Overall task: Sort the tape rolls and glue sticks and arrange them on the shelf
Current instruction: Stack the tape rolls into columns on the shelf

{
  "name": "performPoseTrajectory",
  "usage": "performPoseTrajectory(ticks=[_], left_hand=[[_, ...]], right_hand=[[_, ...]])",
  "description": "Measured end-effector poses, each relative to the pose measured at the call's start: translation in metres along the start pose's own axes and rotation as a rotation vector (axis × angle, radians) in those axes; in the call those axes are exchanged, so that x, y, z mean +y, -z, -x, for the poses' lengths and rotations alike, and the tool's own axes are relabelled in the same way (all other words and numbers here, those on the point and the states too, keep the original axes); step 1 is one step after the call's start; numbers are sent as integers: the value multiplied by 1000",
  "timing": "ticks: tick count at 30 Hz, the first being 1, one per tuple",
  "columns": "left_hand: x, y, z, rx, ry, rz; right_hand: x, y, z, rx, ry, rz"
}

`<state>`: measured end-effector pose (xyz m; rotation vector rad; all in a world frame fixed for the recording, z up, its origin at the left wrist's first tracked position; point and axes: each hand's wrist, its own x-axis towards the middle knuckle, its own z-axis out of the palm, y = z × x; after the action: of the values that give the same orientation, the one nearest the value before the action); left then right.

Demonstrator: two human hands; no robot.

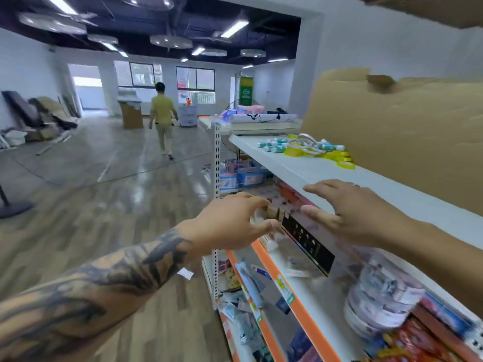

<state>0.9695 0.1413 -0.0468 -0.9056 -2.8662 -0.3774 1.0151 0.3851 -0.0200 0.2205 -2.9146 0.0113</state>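
Neither hand has anything in it. The left hand [235, 220], on a tattooed forearm, hangs in front of the lower shelf's edge with fingers loosely curled round empty air; the right hand [350, 212] lies with fingers spread and fairly straight over the front lip of the white top shelf board [300, 168], though I cannot tell if it touches.

The work lies well apart from both hands, up at about one o'clock: a jumbled heap of yellow tape rolls [337, 156] mixed with small teal-and-white glue sticks [274, 146], sitting on that board against the brown cardboard sheet [392, 131].

To my eye the reach is the step in hand. It would go best if each hand took one kind: lift the rolls off the top of the heap first, since some overlap the sticks, then gather the sticks so they cannot roll toward the front edge. The board's bare stretch toward seven o'clock from the heap gives room for two separate rows.
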Motion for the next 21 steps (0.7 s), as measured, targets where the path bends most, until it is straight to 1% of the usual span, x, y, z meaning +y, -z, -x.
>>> performPoseTrajectory(ticks=[4, 7, 16, 21], left_hand=[[-20, -7, -45, 8, 5, 76], [-36, -12, -85, 39, -25, 123], [-67, -11, -238, 109, -67, 223], [-81, -19, -307, 106, -124, 191]], right_hand=[[28, -7, -48, -13, -32, 15], [53, -14, -86, -7, -56, 18], [125, -32, -194, -12, -142, 44], [157, -45, -238, -17, -197, 49]])
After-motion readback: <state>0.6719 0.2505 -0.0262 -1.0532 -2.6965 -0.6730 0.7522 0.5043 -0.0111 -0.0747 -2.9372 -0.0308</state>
